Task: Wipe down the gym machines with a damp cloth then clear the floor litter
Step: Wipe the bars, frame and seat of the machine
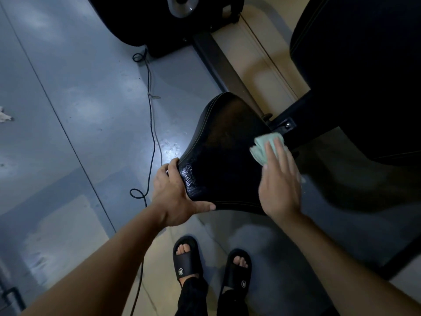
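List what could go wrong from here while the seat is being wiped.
1. The black cable trails across the floor to beside the left sandal; a step back might snag it.
2. The right hand presses the green cloth at the seat edge, near the bolted bracket; fingers may scrape it.
3. The white litter lies far left, easily missed.

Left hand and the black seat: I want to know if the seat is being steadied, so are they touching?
Touching. The head view shows the left hand gripping the seat at its near-left corner.
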